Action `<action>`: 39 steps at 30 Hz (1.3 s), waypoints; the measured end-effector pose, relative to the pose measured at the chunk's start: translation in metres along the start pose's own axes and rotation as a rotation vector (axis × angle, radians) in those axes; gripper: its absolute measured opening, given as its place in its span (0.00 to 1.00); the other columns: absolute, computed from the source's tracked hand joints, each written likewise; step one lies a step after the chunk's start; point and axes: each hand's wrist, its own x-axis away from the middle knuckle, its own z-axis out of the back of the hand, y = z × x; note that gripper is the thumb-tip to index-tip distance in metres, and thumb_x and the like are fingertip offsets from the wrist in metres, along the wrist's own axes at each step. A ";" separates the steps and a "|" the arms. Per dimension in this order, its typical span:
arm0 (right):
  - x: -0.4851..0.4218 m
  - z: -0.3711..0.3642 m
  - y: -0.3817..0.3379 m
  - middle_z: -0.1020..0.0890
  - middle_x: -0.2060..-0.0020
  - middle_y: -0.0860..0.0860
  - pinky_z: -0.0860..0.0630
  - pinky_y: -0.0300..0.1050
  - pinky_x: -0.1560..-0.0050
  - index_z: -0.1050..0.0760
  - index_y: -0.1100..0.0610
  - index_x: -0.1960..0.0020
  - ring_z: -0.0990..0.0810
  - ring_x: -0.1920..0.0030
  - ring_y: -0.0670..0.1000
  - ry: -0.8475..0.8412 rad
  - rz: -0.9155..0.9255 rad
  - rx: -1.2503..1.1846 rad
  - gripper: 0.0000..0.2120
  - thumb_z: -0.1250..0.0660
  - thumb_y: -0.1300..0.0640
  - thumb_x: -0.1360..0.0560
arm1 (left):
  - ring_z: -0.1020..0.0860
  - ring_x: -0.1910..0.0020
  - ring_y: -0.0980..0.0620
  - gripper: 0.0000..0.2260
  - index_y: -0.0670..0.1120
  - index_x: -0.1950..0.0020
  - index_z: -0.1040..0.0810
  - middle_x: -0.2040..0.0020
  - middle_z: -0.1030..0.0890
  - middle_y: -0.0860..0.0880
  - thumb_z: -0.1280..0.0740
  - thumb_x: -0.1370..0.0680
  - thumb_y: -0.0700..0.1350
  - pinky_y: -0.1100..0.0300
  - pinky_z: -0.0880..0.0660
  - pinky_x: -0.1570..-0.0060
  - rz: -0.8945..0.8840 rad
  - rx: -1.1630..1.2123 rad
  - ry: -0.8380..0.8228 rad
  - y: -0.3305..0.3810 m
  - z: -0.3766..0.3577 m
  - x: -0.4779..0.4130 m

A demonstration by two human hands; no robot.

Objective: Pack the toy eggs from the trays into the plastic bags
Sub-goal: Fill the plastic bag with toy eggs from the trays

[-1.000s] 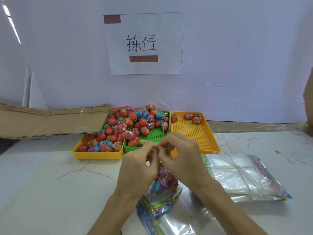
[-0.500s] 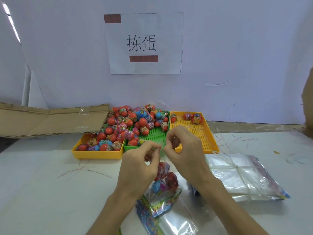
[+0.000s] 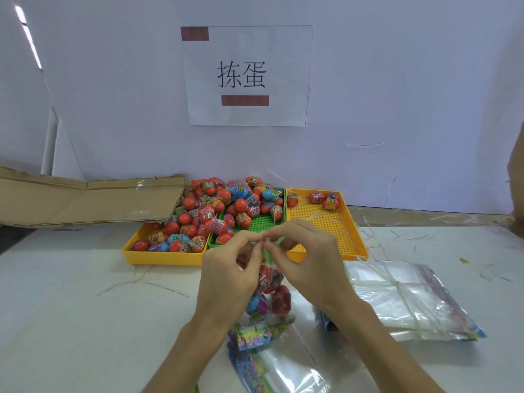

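Rejoined since before, both hands [image 3: 262, 245] pinch the upright bag's [image 3: 268, 296] top.

White table [image 3: 71, 321] — three trays [image 3: 167, 258] at back, bag stack [image 3: 402, 302] right, flattened cardboard [image 3: 85, 202] left

Both hands meet at the top of a filled plastic bag [image 3: 269, 296], the left hand [image 3: 232, 268] and right hand [image 3: 306, 262] pinching its gathered neck fingertip to fingertip. Toy eggs [image 3: 279, 297] hang in the bag just below the pinch. Beyond the grip sit three trays [image 3: 351, 231]; to its right lies a stack of empty bags [image 3: 402, 299].
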 end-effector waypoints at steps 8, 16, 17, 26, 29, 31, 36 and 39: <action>0.001 0.000 -0.001 0.18 0.61 0.48 0.27 0.29 0.59 0.16 0.59 0.54 0.24 0.62 0.42 0.002 0.052 0.067 0.02 0.26 0.64 0.25 | 0.19 0.62 0.57 0.07 0.46 0.45 0.17 0.61 0.17 0.55 0.29 0.21 0.38 0.58 0.20 0.63 -0.039 -0.074 -0.074 0.000 0.000 0.004; 0.001 0.000 -0.002 0.23 0.60 0.45 0.28 0.33 0.62 0.21 0.59 0.55 0.27 0.61 0.43 -0.054 0.000 0.034 0.06 0.29 0.69 0.25 | 0.19 0.62 0.58 0.06 0.49 0.46 0.17 0.61 0.17 0.58 0.30 0.21 0.40 0.60 0.21 0.64 -0.002 -0.072 -0.102 0.000 -0.001 0.003; 0.001 0.000 -0.001 0.23 0.60 0.46 0.28 0.35 0.62 0.21 0.59 0.55 0.26 0.61 0.43 -0.055 -0.005 0.028 0.07 0.30 0.69 0.25 | 0.19 0.62 0.58 0.06 0.49 0.46 0.17 0.61 0.17 0.58 0.30 0.21 0.41 0.60 0.21 0.65 -0.002 -0.073 -0.102 0.000 -0.001 0.003; 0.000 -0.002 -0.003 0.23 0.62 0.46 0.29 0.34 0.63 0.25 0.56 0.56 0.24 0.62 0.46 0.052 -0.098 -0.039 0.07 0.33 0.67 0.23 | 0.18 0.63 0.57 0.03 0.51 0.51 0.19 0.64 0.18 0.58 0.32 0.21 0.47 0.57 0.22 0.68 0.011 -0.052 -0.063 0.005 -0.001 0.002; -0.006 0.011 0.003 0.22 0.65 0.45 0.25 0.42 0.66 0.26 0.49 0.57 0.21 0.65 0.52 0.209 -0.247 -0.097 0.10 0.33 0.64 0.22 | 0.18 0.64 0.56 0.05 0.49 0.53 0.20 0.65 0.19 0.58 0.33 0.19 0.45 0.56 0.21 0.67 0.047 -0.020 -0.008 0.005 0.000 0.001; -0.010 0.021 0.009 0.21 0.66 0.46 0.23 0.47 0.66 0.24 0.48 0.57 0.20 0.66 0.53 0.242 -0.348 -0.126 0.11 0.31 0.62 0.21 | 0.18 0.62 0.58 0.03 0.50 0.52 0.20 0.64 0.18 0.58 0.32 0.19 0.44 0.60 0.20 0.64 0.095 0.006 0.030 0.005 0.001 0.000; -0.013 0.035 0.026 0.18 0.65 0.48 0.21 0.45 0.62 0.21 0.54 0.56 0.20 0.67 0.46 0.287 -0.563 -0.266 0.06 0.32 0.59 0.20 | 0.17 0.56 0.57 0.04 0.51 0.52 0.20 0.60 0.16 0.56 0.32 0.19 0.43 0.60 0.20 0.56 0.272 0.115 0.158 0.003 0.001 -0.005; -0.015 0.046 0.036 0.18 0.64 0.50 0.23 0.44 0.60 0.21 0.55 0.57 0.21 0.69 0.44 0.401 -0.652 -0.315 0.07 0.32 0.60 0.20 | 0.17 0.56 0.56 0.07 0.50 0.54 0.20 0.59 0.16 0.55 0.34 0.18 0.41 0.63 0.21 0.55 0.366 0.178 0.287 -0.001 0.006 -0.009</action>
